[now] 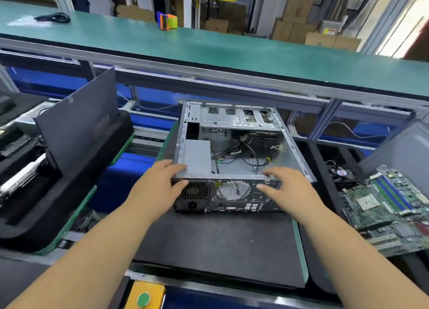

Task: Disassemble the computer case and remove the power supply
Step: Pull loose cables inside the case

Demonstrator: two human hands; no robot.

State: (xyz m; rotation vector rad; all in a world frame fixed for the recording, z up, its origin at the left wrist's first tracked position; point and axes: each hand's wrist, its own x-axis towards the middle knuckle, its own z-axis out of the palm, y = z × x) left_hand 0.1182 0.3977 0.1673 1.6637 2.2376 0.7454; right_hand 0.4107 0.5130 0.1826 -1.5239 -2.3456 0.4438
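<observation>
An open grey computer case (292,150) lies on its side on a black mat (220,246), its rear panel facing me. The grey power supply (197,156) sits in the case's near left corner, and loose cables (246,155) lie on the case floor. My left hand (160,185) grips the near left corner of the case, fingers over the top edge and thumb on the rear panel. Over on the near right edge, my right hand (290,190) rests with relaxed fingers touching the rim and rear panel.
A removed dark side panel (79,120) leans upright at left beside black case parts (27,160). A motherboard (390,206) lies at right, with a fan (341,173) behind it. A green conveyor shelf (209,46) runs across the back. A yellow box with a green button (144,298) is at the near edge.
</observation>
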